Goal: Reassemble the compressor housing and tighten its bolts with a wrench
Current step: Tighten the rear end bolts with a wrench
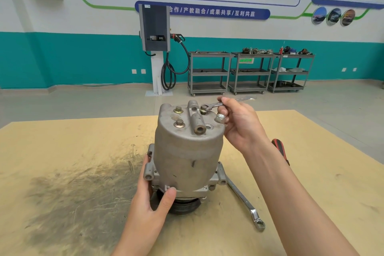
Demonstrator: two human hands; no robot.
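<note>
A grey metal compressor stands upright on its black pulley on the wooden table. Its housing top carries two brass-washered bolts on the left and a third bolt at the back right. My right hand grips a small open-end wrench, whose jaw sits on that back-right bolt. The wrench handle sticks out past my fingers to the right. My left hand grips the compressor's lower flange at the front left, thumb across the front.
A long ring spanner lies on the table right of the compressor base. A red-and-black tool handle shows behind my right forearm. Grey smears mark the table's left half. Tool carts and a charging post stand by the far wall.
</note>
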